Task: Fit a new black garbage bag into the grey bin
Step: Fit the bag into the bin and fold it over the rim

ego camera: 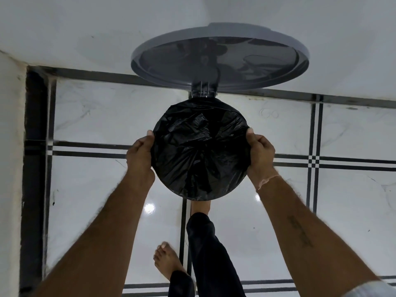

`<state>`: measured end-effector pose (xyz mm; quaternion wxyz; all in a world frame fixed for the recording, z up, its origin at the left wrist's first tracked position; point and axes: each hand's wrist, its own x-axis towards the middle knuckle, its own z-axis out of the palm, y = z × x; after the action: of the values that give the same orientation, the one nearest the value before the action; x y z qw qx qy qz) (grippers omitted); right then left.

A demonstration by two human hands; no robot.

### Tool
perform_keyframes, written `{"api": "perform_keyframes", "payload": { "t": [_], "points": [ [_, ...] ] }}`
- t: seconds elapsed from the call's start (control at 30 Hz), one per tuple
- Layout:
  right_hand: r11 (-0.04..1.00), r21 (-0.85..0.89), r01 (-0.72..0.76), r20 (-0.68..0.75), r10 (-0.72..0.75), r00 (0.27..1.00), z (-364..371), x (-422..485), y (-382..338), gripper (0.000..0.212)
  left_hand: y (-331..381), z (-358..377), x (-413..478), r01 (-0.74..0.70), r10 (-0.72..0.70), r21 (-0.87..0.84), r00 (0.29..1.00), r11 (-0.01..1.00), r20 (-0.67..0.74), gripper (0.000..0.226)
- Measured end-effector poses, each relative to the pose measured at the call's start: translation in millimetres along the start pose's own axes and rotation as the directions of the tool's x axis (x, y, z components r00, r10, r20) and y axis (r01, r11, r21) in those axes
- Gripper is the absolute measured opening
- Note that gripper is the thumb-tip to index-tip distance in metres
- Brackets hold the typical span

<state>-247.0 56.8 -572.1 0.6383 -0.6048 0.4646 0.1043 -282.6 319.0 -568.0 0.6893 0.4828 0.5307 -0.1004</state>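
Observation:
I look straight down on a round bin whose opening is covered by a black garbage bag, crumpled and sunk inside, its edge folded over the rim. The bin's grey lid stands swung up behind it on a hinge. My left hand grips the bag-covered rim on the left side. On the right side my right hand grips it the same way. The bin's grey wall is hidden under the bag.
The floor is glossy white tile with black stripe lines. A white wall runs behind the bin and a dark skirting on the left. My bare foot is under the bin's front edge; the other foot stands behind it.

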Motion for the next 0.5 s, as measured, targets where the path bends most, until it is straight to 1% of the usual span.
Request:
{"api": "perform_keyframes", "payload": {
  "t": [0.07, 0.13, 0.2, 0.23, 0.3, 0.37, 0.4, 0.47, 0.5],
  "points": [
    [0.991, 0.036, -0.129, -0.019, 0.13, 0.991, 1.2, 9.6, -11.2, 0.028, 5.4, -2.1, 12.3, 0.056, -0.056, 0.024, 0.998, 0.998, 0.0, 0.023],
    [0.97, 0.006, -0.243, -0.004, 0.243, 0.97, -0.7, 15.9, -20.7, 0.024, 5.9, -7.7, 22.9, 0.099, -0.099, 0.088, 0.995, 0.991, 0.0, 0.026],
    [0.956, -0.054, -0.289, 0.031, 0.291, 0.956, -2.4, 18.3, -26.1, 0.02, 5.8, -11.4, 28.6, 0.112, -0.115, 0.146, 0.993, 0.983, 0.015, 0.026],
    [0.961, -0.099, -0.258, 0.054, 0.264, 0.963, -3.5, 19.0, -28.0, 0.02, 6.5, -11.5, 29.0, 0.101, -0.107, 0.16, 0.994, 0.982, 0.03, 0.026],
    [0.979, -0.161, -0.126, 0.116, 0.146, 0.982, -1.9, 19.0, -32.4, 0.03, 14.2, -5.9, 26.2, 0.051, -0.067, 0.185, 0.994, 0.981, 0.081, 0.036],
    [0.987, -0.158, -0.038, 0.196, 0.069, 0.978, 4.9, 19.2, -38.3, 0.043, 24.9, 5.1, 25.5, -0.009, -0.02, 0.223, 0.991, 0.975, 0.129, 0.047],
    [0.985, -0.17, -0.006, 0.229, 0.046, 0.972, 9.7, 20.4, -41.1, 0.045, 31.1, 11.6, 25.2, -0.03, -0.005, 0.237, 0.99, 0.971, 0.144, 0.051],
    [0.971, -0.232, 0.053, 0.267, 0.011, 0.964, 20.1, 26.5, -46.5, 0.036, 40.7, 23.1, 28.0, -0.075, 0.036, 0.246, 0.987, 0.966, 0.16, 0.056],
    [0.966, -0.248, 0.074, 0.279, -0.002, 0.96, 25.1, 30.7, -49.0, 0.032, 43.8, 28.3, 31.1, -0.101, 0.057, 0.261, 0.984, 0.96, 0.172, 0.054]
  ]
}}
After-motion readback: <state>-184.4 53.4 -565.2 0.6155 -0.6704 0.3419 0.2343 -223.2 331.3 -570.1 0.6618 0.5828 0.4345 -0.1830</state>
